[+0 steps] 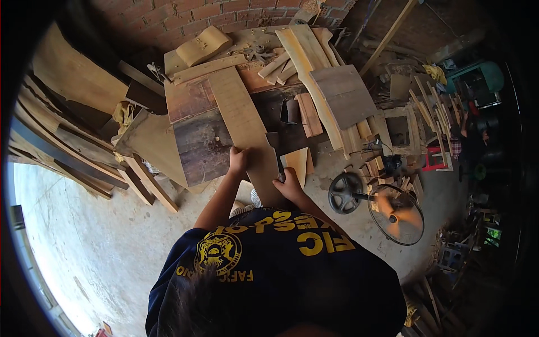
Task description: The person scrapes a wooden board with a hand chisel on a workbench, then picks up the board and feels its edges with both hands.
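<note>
Gripping the left edge of a long brown board (pixel 238 109) with the left hand (pixel 238 162), and a dark-handled tool (pixel 281 167) beside the board's right edge with the closed right hand (pixel 290 186). Resting the board on a cluttered wooden workbench (pixel 199 153), with an overhang toward the torso.

I find passage for the left hand (pixel 238 161) over the desk (pixel 199 147), left of the long board (pixel 240 109). Rightward, the dark object (pixel 291 111), wooden block (pixel 310 115) and wide panel (pixel 345 95) obstruct me.
</note>
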The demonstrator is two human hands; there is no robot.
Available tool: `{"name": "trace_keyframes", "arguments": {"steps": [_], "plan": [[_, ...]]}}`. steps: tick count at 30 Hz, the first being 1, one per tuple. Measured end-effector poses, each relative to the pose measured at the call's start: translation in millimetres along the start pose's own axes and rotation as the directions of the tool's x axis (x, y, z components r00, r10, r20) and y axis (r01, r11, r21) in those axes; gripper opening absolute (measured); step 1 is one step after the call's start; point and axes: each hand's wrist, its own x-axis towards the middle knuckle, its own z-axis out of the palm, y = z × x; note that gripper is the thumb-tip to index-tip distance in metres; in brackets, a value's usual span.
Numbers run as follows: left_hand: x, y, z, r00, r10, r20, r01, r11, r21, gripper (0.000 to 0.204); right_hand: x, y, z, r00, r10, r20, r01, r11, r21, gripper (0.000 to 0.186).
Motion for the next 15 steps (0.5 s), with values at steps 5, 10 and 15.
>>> {"name": "trace_keyframes", "arguments": {"steps": [5,10,15], "plan": [[-22,16,31,0.999,0.039,-0.008,-0.04,0.992,-0.117,0.028,-16,16,-10,0.984,-0.118,-0.132,0.129,0.988,0.08,0.041],[-8,27,67,0.957,0.289,0.018,-0.287,0.956,-0.057,0.022,-28,-1,-53,0.988,-0.056,-0.144,0.078,0.985,0.152,0.058],[14,57,146,0.93,0.355,0.097,-0.353,0.935,-0.034,0.025,-47,0,-93,0.94,-0.056,-0.337,0.032,0.997,-0.075,0.057]]}}
